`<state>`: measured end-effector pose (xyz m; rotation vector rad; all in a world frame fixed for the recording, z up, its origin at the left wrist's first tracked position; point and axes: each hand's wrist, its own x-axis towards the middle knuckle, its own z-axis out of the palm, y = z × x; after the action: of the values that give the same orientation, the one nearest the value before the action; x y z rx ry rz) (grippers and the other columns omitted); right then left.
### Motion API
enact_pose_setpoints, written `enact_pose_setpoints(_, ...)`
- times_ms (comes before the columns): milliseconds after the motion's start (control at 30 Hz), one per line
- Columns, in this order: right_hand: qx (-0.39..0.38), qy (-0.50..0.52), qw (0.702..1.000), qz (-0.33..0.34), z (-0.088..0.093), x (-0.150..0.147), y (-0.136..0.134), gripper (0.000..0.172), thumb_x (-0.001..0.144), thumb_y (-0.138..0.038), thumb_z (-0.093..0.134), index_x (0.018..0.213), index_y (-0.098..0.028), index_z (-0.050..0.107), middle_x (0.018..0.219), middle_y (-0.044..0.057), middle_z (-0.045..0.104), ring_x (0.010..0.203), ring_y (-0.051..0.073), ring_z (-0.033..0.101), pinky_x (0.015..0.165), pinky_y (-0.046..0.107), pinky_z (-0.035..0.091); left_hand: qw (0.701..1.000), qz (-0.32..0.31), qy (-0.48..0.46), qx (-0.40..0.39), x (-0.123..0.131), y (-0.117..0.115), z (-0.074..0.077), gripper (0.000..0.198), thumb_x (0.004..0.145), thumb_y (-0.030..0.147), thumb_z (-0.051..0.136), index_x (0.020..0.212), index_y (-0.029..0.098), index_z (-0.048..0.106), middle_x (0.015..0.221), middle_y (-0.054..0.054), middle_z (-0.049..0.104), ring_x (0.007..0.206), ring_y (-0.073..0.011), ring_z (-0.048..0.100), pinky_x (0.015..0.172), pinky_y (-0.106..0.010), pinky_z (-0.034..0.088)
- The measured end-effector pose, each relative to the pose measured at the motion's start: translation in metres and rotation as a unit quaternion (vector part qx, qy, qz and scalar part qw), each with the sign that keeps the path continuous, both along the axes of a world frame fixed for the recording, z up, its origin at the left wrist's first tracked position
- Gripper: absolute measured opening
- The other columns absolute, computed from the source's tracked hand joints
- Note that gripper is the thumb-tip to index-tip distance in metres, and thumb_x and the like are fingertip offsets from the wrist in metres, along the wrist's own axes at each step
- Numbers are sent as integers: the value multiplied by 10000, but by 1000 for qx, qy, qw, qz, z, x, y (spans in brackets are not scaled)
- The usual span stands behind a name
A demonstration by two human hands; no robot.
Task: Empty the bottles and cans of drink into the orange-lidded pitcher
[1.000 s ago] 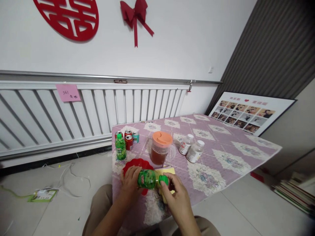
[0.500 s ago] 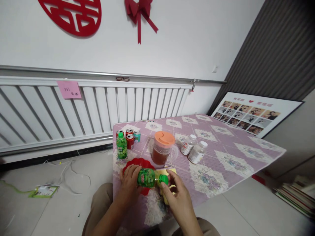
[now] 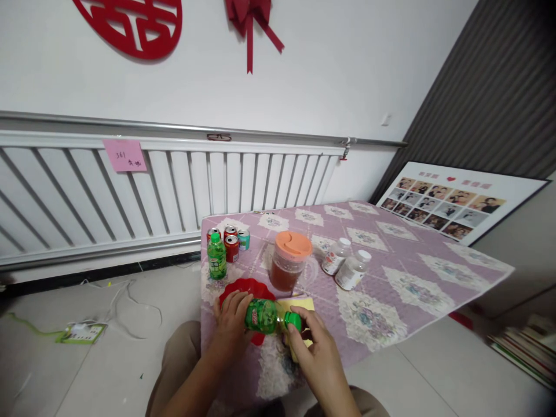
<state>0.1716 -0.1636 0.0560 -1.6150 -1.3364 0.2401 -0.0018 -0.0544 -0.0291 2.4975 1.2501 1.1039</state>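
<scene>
A green plastic drink bottle [image 3: 260,316] lies on its side in front of me, over a red scalloped plate [image 3: 247,285]. My left hand [image 3: 232,318] is wrapped round its base end. At the other end, my right hand [image 3: 310,331] has thumb and fingers on the green cap [image 3: 292,321], which sits at the bottle's neck. Beneath the neck and my right hand shows a yellow cloth or pad [image 3: 304,303], partly hidden. Beyond the bottle stands a clear pitcher [image 3: 284,275] of brown liquid with an orange lid.
A second green bottle [image 3: 216,258] stands upright at the left, beside several drink cans [image 3: 231,248]. Right of the pitcher are two white-capped bottles [image 3: 336,257]. A flowered cloth covers the table [image 3: 399,284]. A white radiator [image 3: 243,179] runs behind it.
The view has shifted slightly. My right hand now wraps closer over the cap, its fingers having moved on it. My left hand keeps the same hold on the bottle.
</scene>
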Motion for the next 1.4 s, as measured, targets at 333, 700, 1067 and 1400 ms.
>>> enact_pose_setpoints(333, -15, 29, 999, 7, -4, -2, 0, 367, 871, -308, 572, 1215, -203, 643, 1074, 98, 678, 806, 192, 690, 704, 299, 576, 1000, 1, -12, -7, -1, 1, -4, 656, 696, 45, 639, 1319, 230, 546, 1342, -126, 627, 1301, -332, 526, 1188, -628, 137)
enact_pose_setpoints(700, -4, -14, 1000, -22, 4, 0, 1, 302, 871, -416, 584, 1026, -196, 721, 969, 100, 753, 843, 232, 718, 745, 319, 580, 1000, -9, 12, -6, -2, -2, -2, 664, 713, 61, 611, 1345, 241, 520, 1369, -122, 605, 1322, -319, 509, 1180, -638, 164)
enact_pose_setpoints(1067, -21, 10, 1000, 2, 3, -4, -1, 354, 873, -335, 544, 1158, -175, 681, 1013, 103, 691, 708, 178, 682, 590, 272, 562, 1000, -11, 2, -8, -3, -1, -8, 697, 698, 37, 589, 1358, 244, 502, 1376, -120, 598, 1331, -314, 496, 1184, -651, 131)
enact_pose_setpoints(1400, -34, -12, 999, -38, 7, -2, -1, 325, 856, -455, 590, 996, -190, 718, 902, 93, 755, 772, 226, 706, 698, 317, 570, 1000, -16, 5, -19, -4, -3, -3, 679, 702, 52, 608, 1350, 232, 506, 1387, -131, 591, 1329, -326, 497, 1171, -672, 138)
